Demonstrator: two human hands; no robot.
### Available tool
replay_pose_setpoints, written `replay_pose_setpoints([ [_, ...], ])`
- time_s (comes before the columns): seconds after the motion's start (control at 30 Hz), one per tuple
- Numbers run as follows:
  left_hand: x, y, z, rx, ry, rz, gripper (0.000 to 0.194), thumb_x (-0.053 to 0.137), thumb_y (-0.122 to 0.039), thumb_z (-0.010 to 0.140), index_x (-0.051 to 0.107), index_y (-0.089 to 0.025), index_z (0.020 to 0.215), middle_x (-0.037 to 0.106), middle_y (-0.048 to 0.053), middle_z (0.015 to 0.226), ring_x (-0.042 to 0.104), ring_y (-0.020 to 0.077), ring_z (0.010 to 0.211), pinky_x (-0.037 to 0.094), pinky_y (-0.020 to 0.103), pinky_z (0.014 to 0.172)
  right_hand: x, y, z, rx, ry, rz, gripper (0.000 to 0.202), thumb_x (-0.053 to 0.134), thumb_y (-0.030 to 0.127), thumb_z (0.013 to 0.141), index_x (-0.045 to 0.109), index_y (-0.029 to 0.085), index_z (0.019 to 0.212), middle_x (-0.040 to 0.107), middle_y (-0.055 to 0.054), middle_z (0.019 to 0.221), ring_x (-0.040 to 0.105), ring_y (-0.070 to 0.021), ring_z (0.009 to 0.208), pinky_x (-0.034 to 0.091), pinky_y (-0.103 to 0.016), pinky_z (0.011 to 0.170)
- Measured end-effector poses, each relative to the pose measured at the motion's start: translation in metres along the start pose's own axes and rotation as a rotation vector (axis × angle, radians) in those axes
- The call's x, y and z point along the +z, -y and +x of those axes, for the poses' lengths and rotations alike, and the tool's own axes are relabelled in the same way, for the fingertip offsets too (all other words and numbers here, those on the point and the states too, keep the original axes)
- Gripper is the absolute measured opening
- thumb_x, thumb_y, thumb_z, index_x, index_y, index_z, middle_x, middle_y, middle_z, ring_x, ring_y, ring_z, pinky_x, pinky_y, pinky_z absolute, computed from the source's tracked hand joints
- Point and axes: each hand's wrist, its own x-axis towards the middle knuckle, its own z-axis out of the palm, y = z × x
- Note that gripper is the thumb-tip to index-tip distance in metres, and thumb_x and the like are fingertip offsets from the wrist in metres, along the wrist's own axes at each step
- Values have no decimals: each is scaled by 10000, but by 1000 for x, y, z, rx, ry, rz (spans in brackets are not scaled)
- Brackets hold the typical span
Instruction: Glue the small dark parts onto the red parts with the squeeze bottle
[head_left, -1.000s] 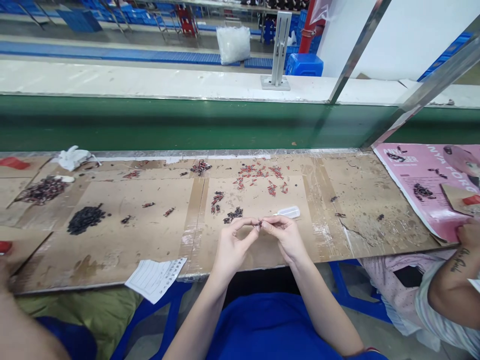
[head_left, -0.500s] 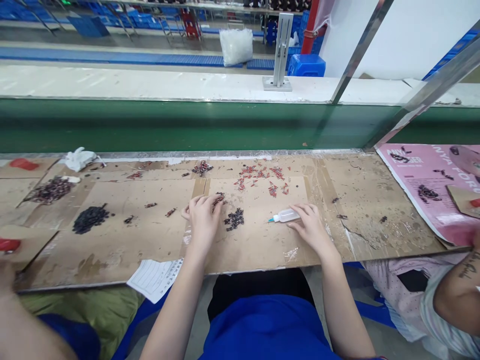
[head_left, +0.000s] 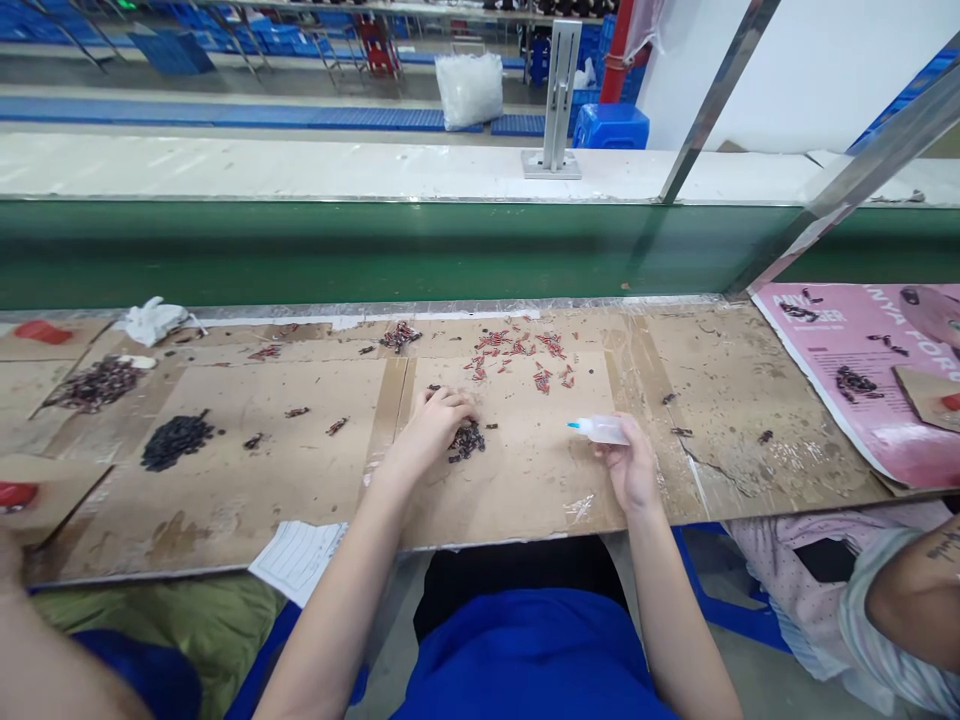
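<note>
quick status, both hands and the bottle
Right hand holding bottle, blue tip pointing left. Left hand over dark parts, grip hidden. Nothing between bottle tip and dark parts but one small piece.

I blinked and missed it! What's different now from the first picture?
The right hand parted from the left hand, grabbed the bottle and moved it right. The left hand moved left, to the dark pieces. The red pieces stayed put.
</note>
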Motion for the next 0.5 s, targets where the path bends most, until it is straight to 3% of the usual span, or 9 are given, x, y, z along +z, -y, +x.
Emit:
replay_pose_setpoints([
  [0.13,-4,-10,-8,-30,-62,-18,169,571,-145,816,677,-261,753,742,69,907,571,274,986,302,442,934,10,-4,0,144,24,216,261,702,449,647,596,224,724,648,12,676,501,-120,505,371,-243,436],
  [0.27,2,-39,-23,-15,-95,-94,167,547,-191,868,689,-270,831,745,52,923,582,252,976,283,439,946,23,-5,-3,155,-8,269,289,765,416,584,576,213,667,603,25,609,444,-97,476,336,-229,426],
  [0.37,19,-61,-32,17,-47,-165,156,567,-233,873,715,-276,848,749,47,879,593,236,913,285,441,962,28,-6,-7,91,-36,158,311,778,414,584,555,199,616,535,45,543,401,-83,464,325,-230,445],
  [0.5,35,-73,-37,-73,-40,-216,143,621,-229,832,739,-269,761,750,52,861,602,242,894,319,448,927,27,-9,-15,-36,-57,-129,344,744,437,633,524,195,529,467,52,471,385,-89,456,332,-246,467],
])
